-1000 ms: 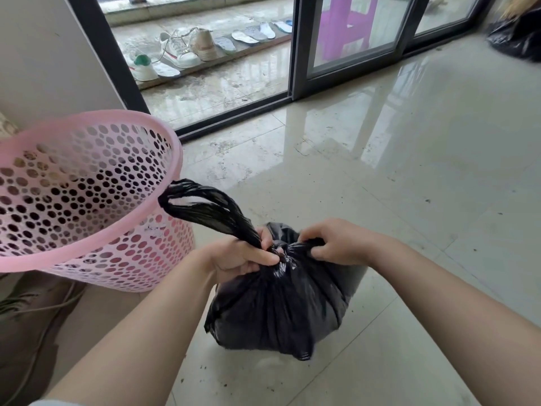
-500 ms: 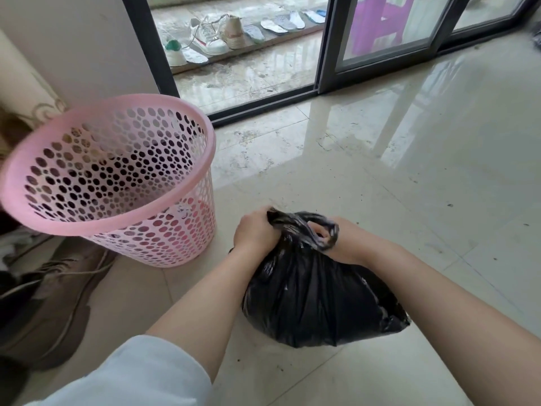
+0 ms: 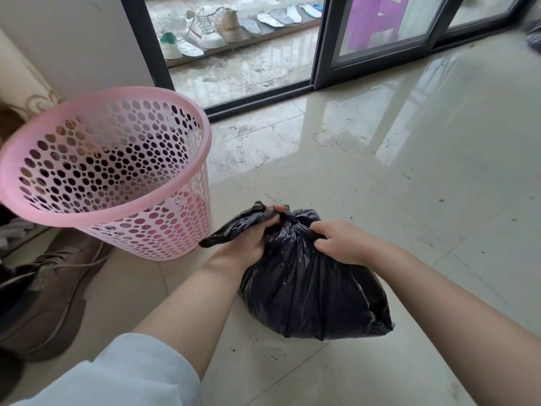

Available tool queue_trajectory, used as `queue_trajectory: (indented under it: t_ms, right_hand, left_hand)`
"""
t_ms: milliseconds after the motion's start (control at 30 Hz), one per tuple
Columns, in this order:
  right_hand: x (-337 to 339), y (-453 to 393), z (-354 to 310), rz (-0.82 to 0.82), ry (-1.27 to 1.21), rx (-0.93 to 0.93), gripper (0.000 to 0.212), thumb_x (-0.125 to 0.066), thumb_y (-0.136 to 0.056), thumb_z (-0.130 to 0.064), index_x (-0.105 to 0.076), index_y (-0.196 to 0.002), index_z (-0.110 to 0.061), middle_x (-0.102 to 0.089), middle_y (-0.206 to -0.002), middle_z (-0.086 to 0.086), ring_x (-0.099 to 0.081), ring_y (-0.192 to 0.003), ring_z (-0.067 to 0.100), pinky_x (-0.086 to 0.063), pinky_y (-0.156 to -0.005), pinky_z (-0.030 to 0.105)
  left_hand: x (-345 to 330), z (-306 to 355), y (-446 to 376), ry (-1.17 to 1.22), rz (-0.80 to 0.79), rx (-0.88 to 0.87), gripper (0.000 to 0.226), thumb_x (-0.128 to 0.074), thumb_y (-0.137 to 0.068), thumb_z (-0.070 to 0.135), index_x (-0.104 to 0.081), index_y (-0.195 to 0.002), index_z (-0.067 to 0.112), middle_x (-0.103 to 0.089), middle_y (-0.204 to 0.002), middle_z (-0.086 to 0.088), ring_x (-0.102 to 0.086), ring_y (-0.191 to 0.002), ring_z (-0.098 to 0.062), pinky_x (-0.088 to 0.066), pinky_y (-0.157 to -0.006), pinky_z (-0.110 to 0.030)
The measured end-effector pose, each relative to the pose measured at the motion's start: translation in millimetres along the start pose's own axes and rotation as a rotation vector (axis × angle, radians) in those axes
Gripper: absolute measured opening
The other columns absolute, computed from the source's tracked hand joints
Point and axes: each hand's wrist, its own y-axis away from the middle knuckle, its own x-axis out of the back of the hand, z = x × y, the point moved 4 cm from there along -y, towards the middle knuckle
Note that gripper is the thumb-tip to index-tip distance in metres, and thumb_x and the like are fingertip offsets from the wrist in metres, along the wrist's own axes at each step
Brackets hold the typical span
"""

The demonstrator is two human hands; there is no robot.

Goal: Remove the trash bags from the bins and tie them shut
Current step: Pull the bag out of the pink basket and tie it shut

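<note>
A full black trash bag (image 3: 310, 291) sits on the tiled floor in front of me, its neck gathered into a twist at the top. My left hand (image 3: 248, 241) grips one loose end of the bag's neck, which sticks out to the left past my wrist. My right hand (image 3: 336, 244) pinches the bunched plastic on the right side of the neck. The pink perforated bin (image 3: 175, 227) stands just left of the bag with no liner in it.
Brown boots (image 3: 49, 291) lie on the floor at the left beside the bin. A dark sliding door frame (image 3: 322, 42) runs across the back, with several shoes (image 3: 210, 27) and insoles outside. Another black bag (image 3: 534, 36) shows at the far right edge.
The long twisted end that stood up toward the bin has been wrapped down around the neck; now a short end sticks out left of my left hand. The view shifted left.
</note>
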Motion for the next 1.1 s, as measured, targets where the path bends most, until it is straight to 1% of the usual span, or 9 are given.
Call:
queue_trajectory:
  t_ms: [133,267,367,533,633,733,833,967,1100]
  right_hand:
    - [-8.6,5.8,1.5,-0.061,0.016,0.023,0.012,-0.041,-0.088,-0.008,-0.040,-0.077,-0.011,-0.045,-0.074,0.006,-0.043,-0.078,0.020,-0.030,-0.066,0.031]
    - [-10.4,15.4,4.9,-0.249,-0.016,0.023,0.025,-0.050,-0.089,-0.019,-0.040,-0.066,-0.018,-0.040,-0.069,-0.004,-0.041,-0.073,0.016,-0.032,-0.065,0.031]
    - [-4.0,24.5,5.8,-0.341,-0.237,-0.061,0.024,-0.047,-0.089,-0.010,-0.064,-0.107,-0.009,-0.055,-0.091,-0.005,-0.053,-0.087,0.014,-0.045,-0.085,0.028]
    - [32.1,9.5,5.1,0.290,-0.253,0.019,0.032,-0.045,-0.089,-0.001,-0.065,-0.113,-0.007,-0.067,-0.108,0.007,-0.061,-0.087,0.012,-0.043,-0.079,0.011]
    - [20.1,0.4,3.9,0.008,-0.236,0.003,0.043,-0.040,-0.091,-0.002,-0.053,-0.129,-0.016,-0.058,-0.130,0.006,-0.056,-0.115,0.021,-0.043,-0.097,0.026]
    - [8.1,-0.8,6.4,-0.181,-0.236,-0.026,0.039,-0.042,-0.091,-0.008,-0.055,-0.126,-0.019,-0.064,-0.104,0.004,-0.057,-0.084,0.022,-0.047,-0.075,0.029]
    - [8.8,-4.0,10.7,-0.142,-0.227,0.000,0.033,-0.049,-0.091,-0.014,-0.059,-0.123,-0.014,-0.049,-0.073,-0.010,-0.045,-0.064,0.008,-0.037,-0.060,0.016]
    - [13.3,-5.0,10.2,-0.009,-0.060,0.065,0.030,-0.047,-0.093,-0.014,-0.061,-0.119,-0.011,-0.064,-0.110,0.005,-0.051,-0.089,0.013,-0.037,-0.078,0.022]
    - [14.3,-0.4,8.1,0.095,0.111,0.128,0.030,-0.043,-0.095,-0.013,-0.063,-0.116,-0.007,-0.060,-0.115,0.011,-0.054,-0.108,0.024,-0.033,-0.080,0.022]
  left_hand:
    - [3.5,-6.9,3.7,-0.122,-0.096,-0.016,0.033,-0.034,-0.094,-0.009,-0.051,-0.076,0.013,-0.065,-0.065,0.007,-0.064,-0.053,0.005,-0.050,-0.052,-0.007]
    - [13.4,-7.1,1.4,-0.213,0.008,-0.074,0.040,-0.033,-0.092,-0.015,-0.054,-0.073,0.013,-0.062,-0.038,0.013,-0.062,-0.046,0.001,-0.046,-0.043,-0.005]
    - [16.2,-11.8,0.2,-0.129,0.074,-0.116,0.037,-0.038,-0.089,-0.015,-0.059,-0.066,0.004,-0.063,-0.040,0.004,-0.060,-0.035,-0.004,-0.049,-0.041,-0.011]
    - [6.5,-18.7,1.7,-0.104,-0.034,-0.117,0.048,-0.047,-0.081,-0.022,-0.069,-0.048,0.006,-0.067,-0.045,-0.003,-0.062,-0.037,-0.011,-0.051,-0.041,-0.016]
    - [1.9,-20.5,1.1,-0.079,-0.093,-0.110,0.051,-0.044,-0.079,-0.023,-0.071,-0.046,0.005,-0.069,-0.049,-0.005,-0.065,-0.041,-0.014,-0.056,-0.047,-0.020]
    - [-1.5,-21.0,7.1,-0.106,-0.099,-0.105,0.050,-0.045,-0.077,-0.022,-0.069,-0.043,0.007,-0.069,-0.049,-0.004,-0.064,-0.041,-0.014,-0.055,-0.048,-0.021]
    - [1.6,-18.8,9.8,-0.198,-0.025,-0.135,0.044,-0.047,-0.080,-0.020,-0.069,-0.053,0.007,-0.069,-0.050,-0.001,-0.064,-0.044,-0.013,-0.054,-0.046,-0.017]
    - [-13.9,-8.4,18.4,-0.535,-0.092,-0.102,0.020,-0.048,-0.094,0.007,-0.059,-0.081,0.019,-0.066,-0.066,0.014,-0.066,-0.069,-0.004,-0.049,-0.056,-0.008]
    - [-28.1,20.0,20.4,-0.195,-0.113,-0.162,0.024,-0.046,-0.091,0.022,-0.060,-0.074,0.013,-0.066,-0.074,0.001,-0.063,-0.073,-0.008,-0.046,-0.077,-0.027]
